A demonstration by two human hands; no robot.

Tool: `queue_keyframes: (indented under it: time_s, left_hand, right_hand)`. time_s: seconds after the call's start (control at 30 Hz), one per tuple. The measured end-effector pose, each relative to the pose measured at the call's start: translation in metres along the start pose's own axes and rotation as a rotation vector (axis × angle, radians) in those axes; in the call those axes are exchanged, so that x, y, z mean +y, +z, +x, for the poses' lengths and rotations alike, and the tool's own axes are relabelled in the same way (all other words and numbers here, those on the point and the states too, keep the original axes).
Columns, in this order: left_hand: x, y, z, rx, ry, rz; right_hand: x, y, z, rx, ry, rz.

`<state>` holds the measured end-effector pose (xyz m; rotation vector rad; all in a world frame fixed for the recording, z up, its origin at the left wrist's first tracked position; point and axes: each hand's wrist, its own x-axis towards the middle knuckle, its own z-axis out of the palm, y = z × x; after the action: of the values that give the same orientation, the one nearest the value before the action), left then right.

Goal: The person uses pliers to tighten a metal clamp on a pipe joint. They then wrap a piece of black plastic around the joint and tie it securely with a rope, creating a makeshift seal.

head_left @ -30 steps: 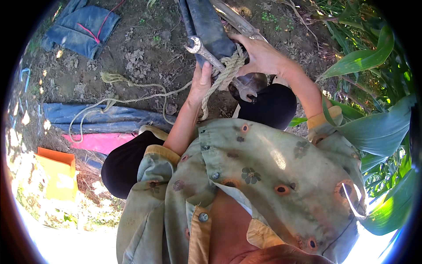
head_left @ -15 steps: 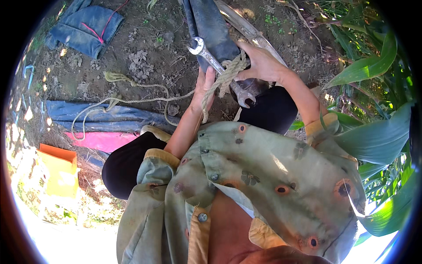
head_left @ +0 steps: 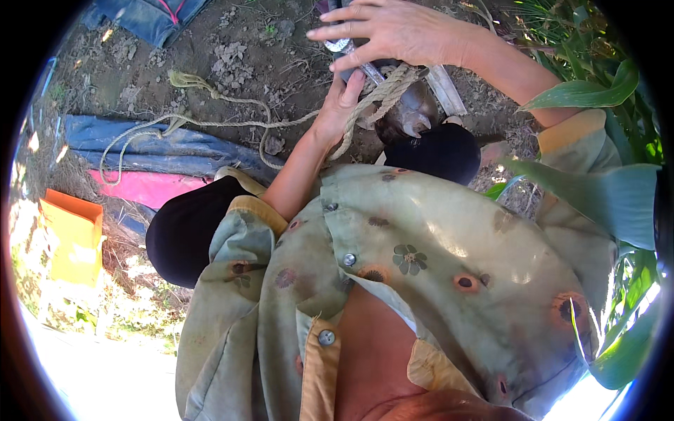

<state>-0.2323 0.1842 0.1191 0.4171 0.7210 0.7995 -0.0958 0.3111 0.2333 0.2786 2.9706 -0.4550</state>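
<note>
A double open-ended wrench lies aslant over a dark flat hose, mostly covered by my hands. Coarse tan rope is wound in several turns around the wrench's shaft and the bundle below it. My left hand is at the near left side of the bundle, thumb up against the wrench. Its other fingers curl out of sight beneath, on the hose. Across the top, my right hand reaches over the hose and the wrench's far jaw with fingers spread. A brownish rounded piece shows under the rope.
Loose rope trails left over the soil. Folded blue sheeting and pink cloth lie left of my knee. Beyond are an orange box and blue fabric. Corn leaves crowd the right; a pale bar lies ahead.
My right hand has moved from the bundle's right side up over the hose and the wrench's far end, fingers now spread. The left hand stays at the left side.
</note>
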Motion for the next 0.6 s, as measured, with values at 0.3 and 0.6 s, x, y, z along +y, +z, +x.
queue_keyframes:
  time_s: [0.3,0.6]
  left_hand:
    - [-0.008,-0.012,0.003,-0.126,-0.027,-0.086]
    - [-0.023,-0.033,0.007,-0.213,0.018,0.002]
  right_hand:
    - [0.006,-0.021,-0.037,-0.355,0.183,-0.2]
    - [-0.047,0.03,-0.087,-0.08,0.666,0.025]
